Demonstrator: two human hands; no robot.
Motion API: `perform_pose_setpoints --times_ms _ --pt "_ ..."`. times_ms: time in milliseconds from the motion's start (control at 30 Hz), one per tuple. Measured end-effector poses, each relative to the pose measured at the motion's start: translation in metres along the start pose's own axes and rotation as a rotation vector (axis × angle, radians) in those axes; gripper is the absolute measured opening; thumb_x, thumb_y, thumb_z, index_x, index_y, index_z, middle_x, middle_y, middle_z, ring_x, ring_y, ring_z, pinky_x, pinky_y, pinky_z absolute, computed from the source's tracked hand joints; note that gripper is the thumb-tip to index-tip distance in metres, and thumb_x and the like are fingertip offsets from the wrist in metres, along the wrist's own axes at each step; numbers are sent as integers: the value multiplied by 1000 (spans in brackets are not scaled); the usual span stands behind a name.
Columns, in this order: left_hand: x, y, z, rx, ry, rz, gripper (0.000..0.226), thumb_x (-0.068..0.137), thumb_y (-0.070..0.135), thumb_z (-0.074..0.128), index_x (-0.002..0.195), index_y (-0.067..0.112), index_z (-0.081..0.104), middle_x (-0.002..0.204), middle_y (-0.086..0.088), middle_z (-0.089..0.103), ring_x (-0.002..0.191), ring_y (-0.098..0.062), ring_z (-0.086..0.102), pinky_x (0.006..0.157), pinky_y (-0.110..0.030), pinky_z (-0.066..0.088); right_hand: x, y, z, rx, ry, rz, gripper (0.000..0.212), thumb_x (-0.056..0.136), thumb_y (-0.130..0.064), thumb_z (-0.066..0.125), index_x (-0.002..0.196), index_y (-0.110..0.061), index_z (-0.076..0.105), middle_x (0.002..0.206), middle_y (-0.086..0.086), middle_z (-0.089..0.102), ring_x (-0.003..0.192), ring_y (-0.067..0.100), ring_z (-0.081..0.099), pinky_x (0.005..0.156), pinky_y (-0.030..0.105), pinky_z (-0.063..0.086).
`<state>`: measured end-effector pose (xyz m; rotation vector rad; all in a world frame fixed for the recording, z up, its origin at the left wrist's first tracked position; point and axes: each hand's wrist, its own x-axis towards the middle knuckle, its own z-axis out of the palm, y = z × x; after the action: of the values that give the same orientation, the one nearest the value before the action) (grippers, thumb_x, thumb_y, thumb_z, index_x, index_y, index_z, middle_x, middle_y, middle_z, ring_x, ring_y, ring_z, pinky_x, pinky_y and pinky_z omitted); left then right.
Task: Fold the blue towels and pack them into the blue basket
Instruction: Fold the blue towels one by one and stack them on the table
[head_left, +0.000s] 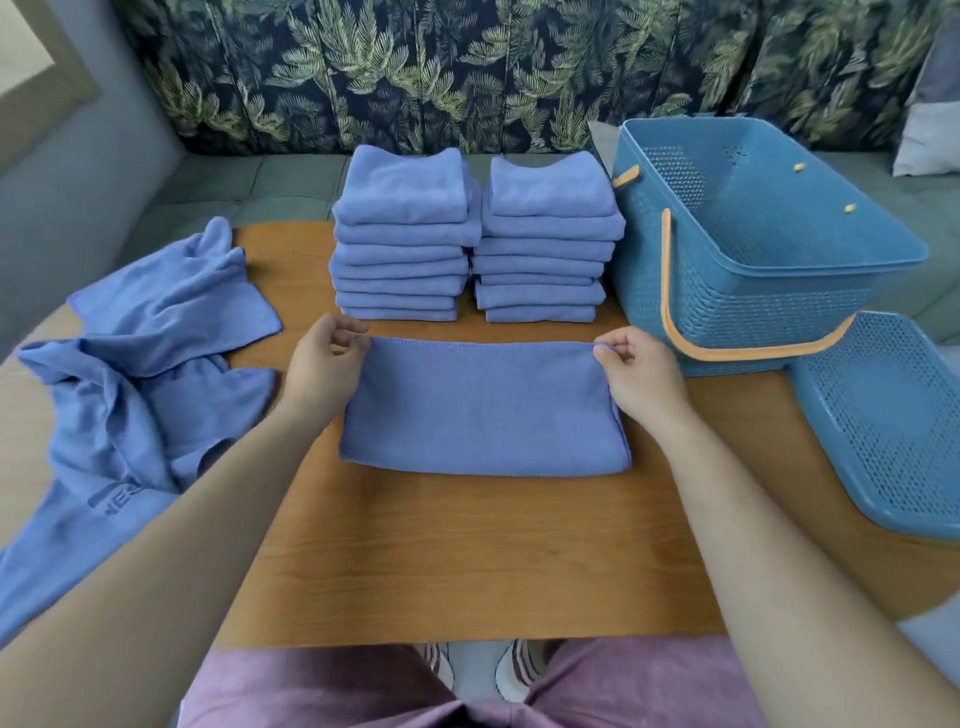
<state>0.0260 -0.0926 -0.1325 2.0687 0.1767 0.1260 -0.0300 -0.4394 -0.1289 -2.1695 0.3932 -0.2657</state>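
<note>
A blue towel (483, 410), folded once into a wide rectangle, lies flat on the wooden table (467, 561) in front of me. My left hand (324, 366) pinches its far left corner and my right hand (641, 371) pinches its far right corner. Behind it stand two stacks of folded blue towels, the left stack (402, 234) and the right stack (545, 239), several in each. The blue basket (748, 249) with orange handles sits at the right, with nothing inside it. A heap of unfolded blue towels (140, 395) lies at the left.
The basket's blue perforated lid (893, 421) lies on the table's right edge, near the basket. A sofa with a leaf-print back runs behind the table. My knees and shoes show below the table's near edge.
</note>
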Motion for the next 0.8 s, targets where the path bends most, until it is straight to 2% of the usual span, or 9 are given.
perform_pose_setpoints --times_ms 133,233,300,400,500,567,633,700,800 --pt "9 -12 10 84 14 21 7 96 22 59 102 21 64 86 7 59 72 -9 54 62 -24 40 12 4 9 -79 25 15 6 95 -21 65 96 -16 69 85 -8 67 84 16 65 78 31 49" --pt "10 -13 13 148 7 66 8 95 19 59 102 19 64 90 -1 61 78 -13 56 68 -25 40 11 6 16 -134 47 14 7 94 -22 66 98 -16 67 84 -11 65 81 15 64 79 37 54" --pt "8 -12 12 258 20 131 13 94 18 61 107 16 64 100 -7 59 87 -20 57 75 -25 43 6 2 19 -210 85 -32 18 94 -23 66 110 -15 64 98 -4 63 90 22 64 82 41 54" --pt "-9 -1 20 506 114 358 23 91 14 63 113 10 66 109 -12 59 98 -34 58 82 -43 48 -18 -15 33 -387 191 -248 27 94 -19 62 119 -11 65 118 9 62 105 34 62 89 45 51" --pt "-44 17 53 491 -80 550 33 94 22 50 120 11 68 124 -9 64 111 -32 62 87 -44 52 -52 -45 71 -449 40 -365 36 98 -17 53 132 -11 63 144 9 56 137 32 48 109 45 37" --pt "-59 16 74 524 -275 549 48 99 34 35 138 17 60 146 -6 54 137 -27 49 108 -47 43 -64 -55 94 -502 -149 -295 46 106 -27 40 151 -18 46 164 4 31 154 25 21 122 44 18" --pt "-60 5 78 622 -330 512 54 104 44 25 151 27 44 161 4 35 151 -19 27 122 -47 23 -67 -47 100 -602 -252 -229 53 109 -39 26 160 -25 25 170 -2 9 157 19 1 127 41 1" --pt "-54 -5 67 668 -325 439 53 106 52 28 156 37 31 165 13 20 154 -12 12 126 -41 7 -67 -33 89 -671 -278 -196 59 107 -51 19 162 -30 13 170 -7 -1 157 15 -8 126 40 -7" --pt "-40 -18 42 715 -296 340 59 101 61 30 157 44 22 166 16 10 155 -9 3 126 -38 2 -64 -12 65 -720 -270 -128 64 104 -60 12 162 -34 5 170 -9 -9 155 13 -15 125 39 -11"
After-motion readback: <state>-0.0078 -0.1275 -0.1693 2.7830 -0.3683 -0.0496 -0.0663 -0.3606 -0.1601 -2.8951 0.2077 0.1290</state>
